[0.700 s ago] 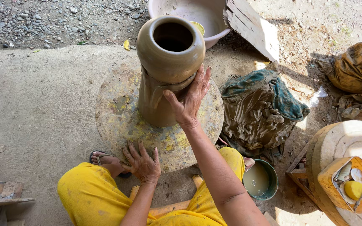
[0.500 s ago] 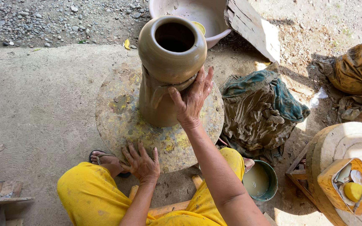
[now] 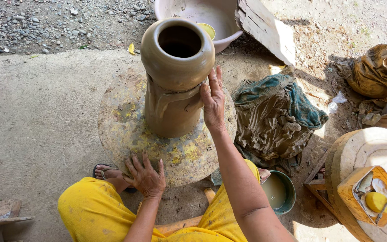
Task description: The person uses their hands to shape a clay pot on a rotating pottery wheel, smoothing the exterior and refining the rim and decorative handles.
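Observation:
A tall wet brown clay pot (image 3: 175, 76) with a round open mouth stands on a round, yellow-stained turntable (image 3: 126, 130). My right hand (image 3: 213, 101) lies flat against the pot's right side, fingers pointing up, just under the bulging upper part. My left hand (image 3: 145, 175) rests palm down with fingers spread on the near edge of the turntable, holding nothing. My knees in yellow cloth (image 3: 95, 210) sit below the wheel.
A pale basin (image 3: 229, 27) with a yellow cup stands behind the pot, a wooden board (image 3: 265, 31) beside it. Muddy cloths (image 3: 274, 116) lie to the right. A small green bowl of slip (image 3: 276, 190) is near my right knee. A wooden tool box (image 3: 370, 197) sits on a round block.
My right hand has slid up the pot's right side from near its base to just under the bulge. My left hand has stayed on the turntable's edge.

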